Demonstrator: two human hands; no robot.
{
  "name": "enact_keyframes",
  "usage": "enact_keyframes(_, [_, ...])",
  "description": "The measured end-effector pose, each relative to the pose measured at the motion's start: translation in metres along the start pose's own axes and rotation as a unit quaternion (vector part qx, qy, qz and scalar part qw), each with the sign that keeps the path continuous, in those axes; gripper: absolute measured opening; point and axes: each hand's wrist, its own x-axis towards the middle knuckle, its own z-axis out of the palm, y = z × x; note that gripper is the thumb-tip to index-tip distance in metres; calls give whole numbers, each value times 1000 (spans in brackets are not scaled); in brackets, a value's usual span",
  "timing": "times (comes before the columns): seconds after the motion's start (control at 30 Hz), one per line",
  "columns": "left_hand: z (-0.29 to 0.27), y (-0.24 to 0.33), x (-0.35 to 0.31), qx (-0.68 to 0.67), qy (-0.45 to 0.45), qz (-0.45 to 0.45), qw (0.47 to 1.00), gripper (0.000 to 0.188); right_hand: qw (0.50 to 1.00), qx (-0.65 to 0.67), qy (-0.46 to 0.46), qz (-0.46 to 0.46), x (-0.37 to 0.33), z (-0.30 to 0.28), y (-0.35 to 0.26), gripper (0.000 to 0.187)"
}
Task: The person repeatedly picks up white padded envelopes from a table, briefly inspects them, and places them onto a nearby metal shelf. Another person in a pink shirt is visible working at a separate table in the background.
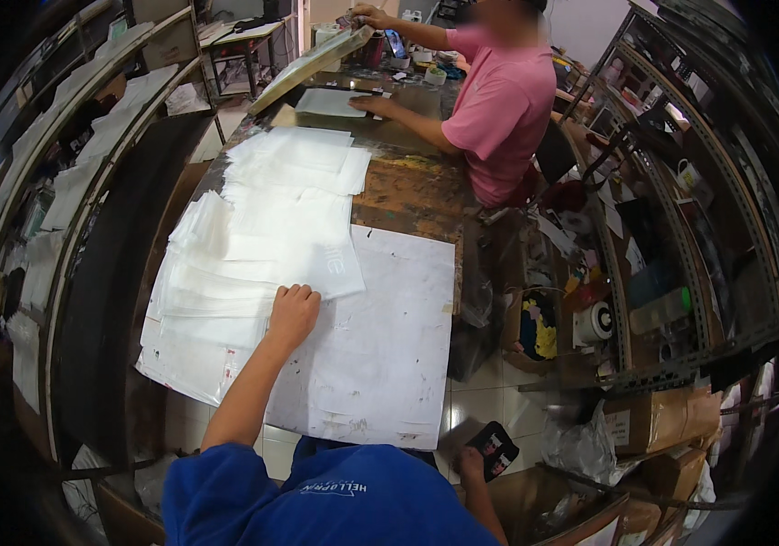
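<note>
Head view: big messy pile of thin white see-through sheets [271, 223] at 11 o'clock from left hand [295, 309], on flat white board [389, 355] and paint-stained brown worktop [407, 187]. Left grip: fingers curled at sheets' near edge; can't see if pinching. Right hand [468, 464] low, 4 o'clock, by flat black thing with red marks [495, 452]; can't see if grip holds it. Person in pink shirt [503, 118] past 1 o'clock, upper hand [369, 16] on tilted pale-edged frame [316, 64].
</note>
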Motion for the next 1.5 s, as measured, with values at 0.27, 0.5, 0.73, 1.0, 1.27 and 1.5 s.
enact_keyframes(0.27, [-10, 55, -7, -47, -12, 55, 997, 4, 957, 18, -109, -267, -71, 67, -176, 22])
enact_keyframes(0.5, [-44, 137, -42, -153, -26, 109, 982, 9, 889, -163, -332, -269, -127, 147, -242, 57])
enact_keyframes(0.73, [-88, 170, -57, -284, 18, 75, 956, 12, 912, -84, -268, -299, -106, 162, -233, 26])
enact_keyframes(1.0, [11, 187, -80, -676, -272, -97, 678, 33, 918, 128, -230, -296, -125, 123, -256, 11])
enact_keyframes(1.27, [34, 165, -38, -885, -181, -200, 380, 45, 943, 52, -175, -279, -115, 60, -208, 11])
enact_keyframes(1.5, [40, 168, -42, -923, -173, -261, 224, 42, 939, 50, -150, -307, -115, 44, -193, 11])
